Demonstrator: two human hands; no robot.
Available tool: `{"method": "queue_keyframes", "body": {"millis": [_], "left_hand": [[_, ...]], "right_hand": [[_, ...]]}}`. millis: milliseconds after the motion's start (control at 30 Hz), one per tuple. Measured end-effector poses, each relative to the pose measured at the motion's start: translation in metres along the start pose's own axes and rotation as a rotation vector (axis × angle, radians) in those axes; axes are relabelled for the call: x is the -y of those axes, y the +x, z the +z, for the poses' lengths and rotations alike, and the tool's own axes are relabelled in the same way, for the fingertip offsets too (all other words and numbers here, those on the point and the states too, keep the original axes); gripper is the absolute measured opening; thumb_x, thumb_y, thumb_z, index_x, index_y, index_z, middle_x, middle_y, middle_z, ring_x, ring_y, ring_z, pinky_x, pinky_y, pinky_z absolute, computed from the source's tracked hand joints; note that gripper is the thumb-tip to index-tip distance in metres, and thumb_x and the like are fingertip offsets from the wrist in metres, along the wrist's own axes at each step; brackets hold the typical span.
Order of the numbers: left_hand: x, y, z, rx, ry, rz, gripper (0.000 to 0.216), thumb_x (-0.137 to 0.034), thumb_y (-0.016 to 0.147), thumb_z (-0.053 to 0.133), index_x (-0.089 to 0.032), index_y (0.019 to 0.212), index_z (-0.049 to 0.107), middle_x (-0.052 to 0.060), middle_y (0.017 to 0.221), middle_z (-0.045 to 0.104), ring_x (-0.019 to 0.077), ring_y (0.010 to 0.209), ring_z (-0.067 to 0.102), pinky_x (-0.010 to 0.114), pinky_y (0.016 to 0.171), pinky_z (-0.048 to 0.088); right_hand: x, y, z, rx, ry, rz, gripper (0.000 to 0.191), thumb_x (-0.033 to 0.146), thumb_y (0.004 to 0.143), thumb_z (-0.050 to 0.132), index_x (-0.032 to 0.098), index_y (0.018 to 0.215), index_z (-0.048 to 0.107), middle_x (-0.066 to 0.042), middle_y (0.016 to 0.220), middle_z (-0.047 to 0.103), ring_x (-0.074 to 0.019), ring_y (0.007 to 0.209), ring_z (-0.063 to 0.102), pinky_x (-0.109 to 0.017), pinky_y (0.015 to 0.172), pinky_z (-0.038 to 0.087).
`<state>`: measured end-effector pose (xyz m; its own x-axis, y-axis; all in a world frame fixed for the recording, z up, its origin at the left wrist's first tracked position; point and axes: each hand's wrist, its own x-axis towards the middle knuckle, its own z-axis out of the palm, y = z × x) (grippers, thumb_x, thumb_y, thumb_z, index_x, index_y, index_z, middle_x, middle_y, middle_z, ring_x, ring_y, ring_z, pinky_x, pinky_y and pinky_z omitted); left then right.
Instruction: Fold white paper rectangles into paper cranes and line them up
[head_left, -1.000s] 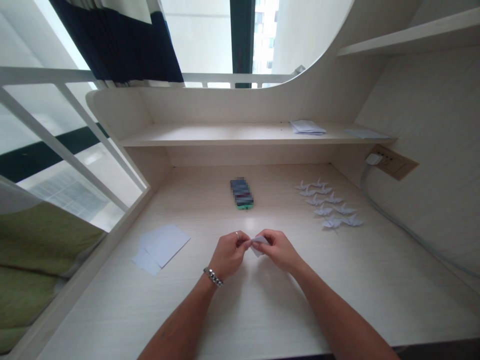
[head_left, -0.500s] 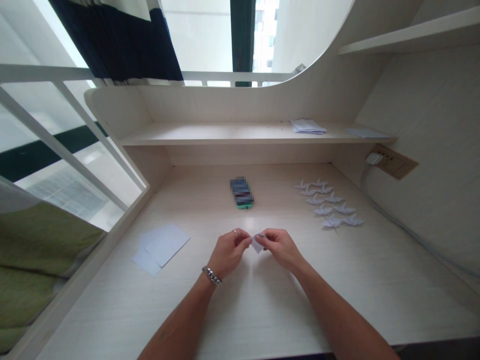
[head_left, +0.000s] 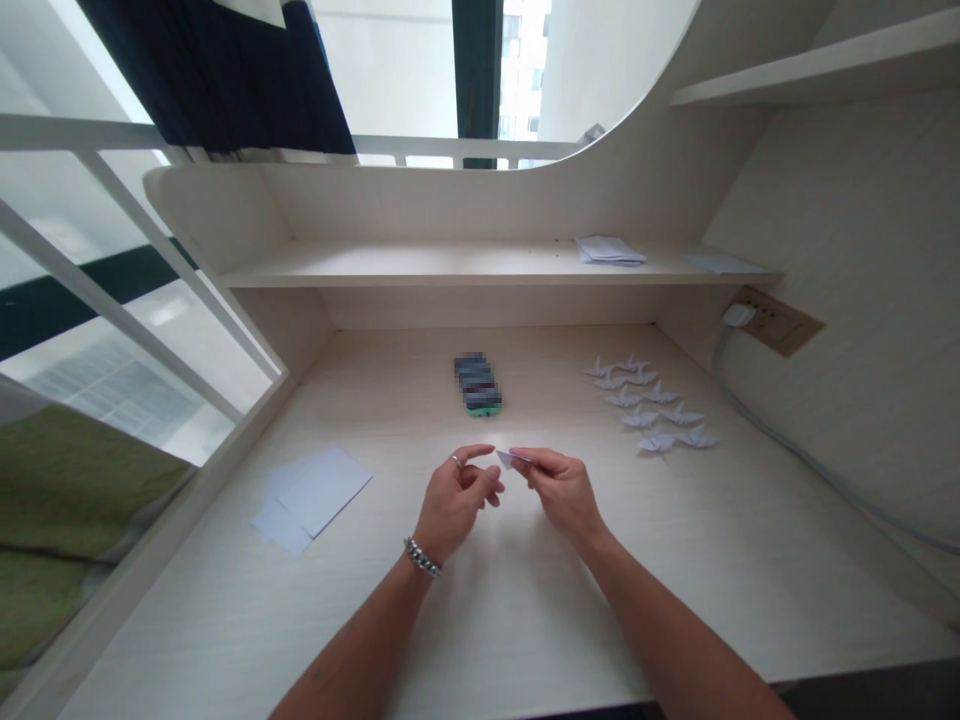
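Note:
A small piece of folded white paper [head_left: 505, 459] is pinched between the thumb and fingers of my right hand [head_left: 561, 487], above the middle of the desk. My left hand [head_left: 454, 500], with a ring and a chain bracelet, is just to the left of it. Its index finger stretches toward the paper's tip and its thumb is apart from that finger, with nothing gripped between them. Whether the left fingertip touches the paper I cannot tell. Several folded paper cranes [head_left: 651, 405] stand in rows at the right of the desk.
Loose white sheets [head_left: 322, 492] lie at the left of the desk. A dark, blurred-out object with a green edge [head_left: 478, 385] lies beyond my hands. More paper [head_left: 609, 251] rests on the shelf [head_left: 450, 262]. A cable [head_left: 780, 440] runs from the wall socket [head_left: 780, 320].
My left hand has let go of the folded paper and its fingers have spread. The right hand has kept hold and turned the paper. The view has shifted slightly.

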<state>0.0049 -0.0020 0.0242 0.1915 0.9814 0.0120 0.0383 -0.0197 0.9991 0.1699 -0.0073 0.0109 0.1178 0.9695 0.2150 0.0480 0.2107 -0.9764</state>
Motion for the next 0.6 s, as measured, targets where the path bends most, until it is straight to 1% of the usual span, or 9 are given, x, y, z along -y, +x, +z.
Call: {"method": "queue_keyframes", "body": {"millis": [100, 167, 233, 333, 467, 600], "left_hand": [[0.000, 0.000, 0.006, -0.024, -0.132, 0.011, 0.038, -0.034, 0.073, 0.074, -0.013, 0.102, 0.063, 0.003, 0.068, 0.070, 0.0134, 0.058, 0.063, 0.022, 0.052, 0.044], [0.000, 0.000, 0.006, -0.058, -0.179, 0.031, 0.031, -0.031, 0.071, 0.076, -0.013, 0.094, 0.067, 0.004, 0.070, 0.071, 0.0133, 0.062, 0.064, 0.023, 0.056, 0.047], [0.000, 0.001, 0.005, -0.084, -0.214, 0.046, 0.027, -0.028, 0.070, 0.078, -0.013, 0.089, 0.069, 0.004, 0.072, 0.071, 0.0127, 0.064, 0.064, 0.023, 0.059, 0.048], [0.001, 0.002, 0.002, -0.102, -0.258, 0.062, 0.024, -0.026, 0.068, 0.079, -0.013, 0.087, 0.071, 0.003, 0.072, 0.072, 0.0108, 0.062, 0.062, 0.022, 0.061, 0.050], [0.001, 0.001, 0.002, -0.101, -0.287, 0.059, 0.025, -0.025, 0.066, 0.081, -0.014, 0.087, 0.071, 0.005, 0.076, 0.074, 0.0127, 0.067, 0.066, 0.024, 0.065, 0.053], [-0.001, 0.000, 0.002, -0.107, -0.293, 0.059, 0.025, -0.024, 0.065, 0.082, -0.014, 0.085, 0.072, 0.006, 0.077, 0.075, 0.0138, 0.068, 0.067, 0.026, 0.067, 0.055]], "right_hand": [[0.000, -0.005, 0.006, 0.040, -0.013, -0.077, 0.018, 0.030, 0.079, 0.070, 0.025, 0.095, 0.077, -0.006, 0.101, 0.075, -0.0229, 0.093, 0.070, -0.037, 0.085, 0.055], [0.000, -0.007, 0.007, 0.067, -0.029, -0.114, 0.019, 0.029, 0.080, 0.070, 0.026, 0.098, 0.076, -0.006, 0.105, 0.074, -0.0235, 0.100, 0.068, -0.038, 0.092, 0.054], [0.001, -0.008, 0.008, 0.097, -0.040, -0.144, 0.022, 0.027, 0.081, 0.069, 0.027, 0.102, 0.075, -0.006, 0.108, 0.073, -0.0237, 0.105, 0.067, -0.040, 0.095, 0.052], [0.006, -0.009, 0.007, 0.140, -0.047, -0.161, 0.025, 0.027, 0.082, 0.069, 0.028, 0.106, 0.073, -0.006, 0.113, 0.072, -0.0243, 0.109, 0.065, -0.040, 0.095, 0.053], [0.012, -0.011, 0.004, 0.193, -0.049, -0.143, 0.029, 0.031, 0.081, 0.070, 0.027, 0.110, 0.072, -0.007, 0.117, 0.070, -0.0260, 0.114, 0.062, -0.040, 0.093, 0.054], [0.013, -0.012, 0.003, 0.219, -0.025, -0.147, 0.027, 0.033, 0.086, 0.064, 0.026, 0.111, 0.071, -0.007, 0.118, 0.069, -0.0256, 0.116, 0.061, -0.042, 0.097, 0.051]]}}
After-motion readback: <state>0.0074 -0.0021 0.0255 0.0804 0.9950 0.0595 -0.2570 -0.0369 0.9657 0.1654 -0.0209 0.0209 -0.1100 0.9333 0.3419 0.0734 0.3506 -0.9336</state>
